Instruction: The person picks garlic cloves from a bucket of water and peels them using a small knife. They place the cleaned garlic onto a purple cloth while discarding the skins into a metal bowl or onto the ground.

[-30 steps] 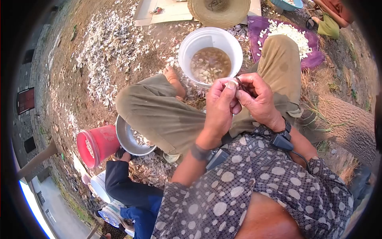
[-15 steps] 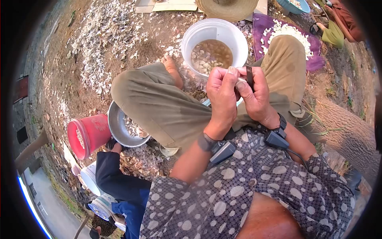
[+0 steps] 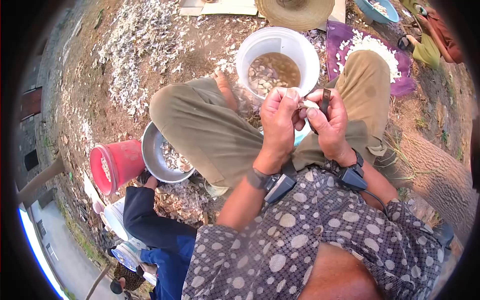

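Observation:
Both my hands are together above my lap, in front of a white bucket (image 3: 310, 55) of brown water with pale cloves in it. My left hand (image 3: 280, 117) pinches a small pale clove (image 3: 309, 104) between thumb and fingers. Around a dark knife (image 3: 325, 100) the fingers of my right hand (image 3: 327, 122) are closed, its thumb against the clove. Part of a light blue object (image 3: 303, 134) shows beneath the hands; the rest is hidden.
A metal basin (image 3: 151, 155) and a red bucket (image 3: 127, 161) stand at the left, near a person's dark sleeve (image 3: 150, 220). Peeled cloves (image 3: 372, 47) lie on a purple cloth (image 3: 402, 85). Beyond are a straw hat (image 3: 295, 14), a blue basin (image 3: 372, 12) and another person. A trunk (image 3: 440, 170) lies right.
My hands have parted slightly, and the pale clove between them now shows more. The surroundings have shifted a little right and down in the view.

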Available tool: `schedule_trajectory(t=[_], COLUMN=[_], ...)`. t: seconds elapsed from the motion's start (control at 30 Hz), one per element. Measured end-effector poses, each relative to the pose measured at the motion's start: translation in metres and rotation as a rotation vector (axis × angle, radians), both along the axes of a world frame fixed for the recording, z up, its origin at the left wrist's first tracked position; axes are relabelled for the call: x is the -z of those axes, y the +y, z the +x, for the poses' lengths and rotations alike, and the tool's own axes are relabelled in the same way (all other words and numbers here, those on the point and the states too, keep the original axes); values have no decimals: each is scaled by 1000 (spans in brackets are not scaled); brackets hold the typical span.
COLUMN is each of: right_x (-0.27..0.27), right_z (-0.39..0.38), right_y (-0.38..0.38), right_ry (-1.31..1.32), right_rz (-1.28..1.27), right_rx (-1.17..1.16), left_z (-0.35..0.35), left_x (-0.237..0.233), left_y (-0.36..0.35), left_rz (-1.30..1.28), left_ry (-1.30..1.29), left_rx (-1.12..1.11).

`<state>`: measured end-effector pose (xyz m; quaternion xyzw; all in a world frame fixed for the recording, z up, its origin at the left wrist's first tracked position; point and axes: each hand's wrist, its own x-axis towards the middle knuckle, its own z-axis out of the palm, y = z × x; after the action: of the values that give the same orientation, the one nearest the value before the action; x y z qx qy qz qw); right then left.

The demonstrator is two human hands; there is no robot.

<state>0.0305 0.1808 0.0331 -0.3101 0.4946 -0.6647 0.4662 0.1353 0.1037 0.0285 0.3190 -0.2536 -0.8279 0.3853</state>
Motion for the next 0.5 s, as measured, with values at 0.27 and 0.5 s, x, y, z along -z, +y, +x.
schedule_trajectory(t=[0.27, 0.5], right_x=[-2, -4], right_z=[-35, -53], right_y=[17, 21], right_ry=[-97, -452], right_rz=[78, 2], right_rx=[-34, -42], left_z=[12, 3], left_x=[-23, -29], left_y=[9, 22], left_rz=[-8, 11], left_ry=[15, 21], left_rx=[82, 241])
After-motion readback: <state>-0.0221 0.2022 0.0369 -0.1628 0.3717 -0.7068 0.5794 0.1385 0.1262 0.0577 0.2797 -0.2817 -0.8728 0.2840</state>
